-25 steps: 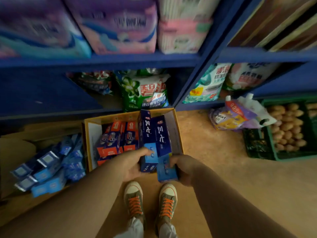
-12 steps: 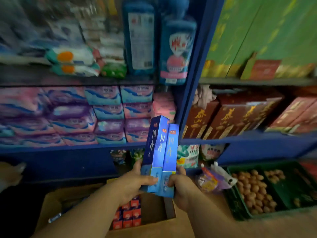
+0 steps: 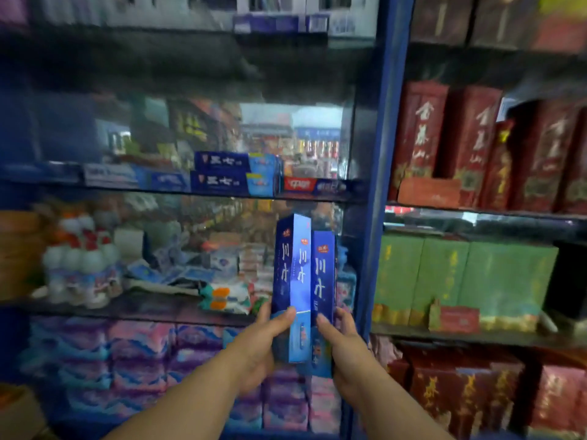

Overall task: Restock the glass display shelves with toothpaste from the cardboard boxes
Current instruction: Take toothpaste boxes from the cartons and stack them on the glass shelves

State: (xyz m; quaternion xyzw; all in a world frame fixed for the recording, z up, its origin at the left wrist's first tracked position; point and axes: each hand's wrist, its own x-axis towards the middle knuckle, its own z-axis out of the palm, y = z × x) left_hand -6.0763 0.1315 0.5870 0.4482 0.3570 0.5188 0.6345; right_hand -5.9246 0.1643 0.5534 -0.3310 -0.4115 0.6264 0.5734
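Both boxes [image 3: 293, 281] lifted

Raised since a second ago, they stand upright, long axis vertical, just left of the blue post [image 3: 376, 185]. I see my left hand [image 3: 260, 344] and right hand [image 3: 347, 347] gripping their lower ends. Above, the glass shelf [image 3: 127, 188] carries flat-lying toothpaste [image 3: 235, 176], with open room over it.

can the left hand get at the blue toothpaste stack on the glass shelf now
Probably not freely: the left hand grips the upright toothpaste boxes, though the way up to the stack looks open.
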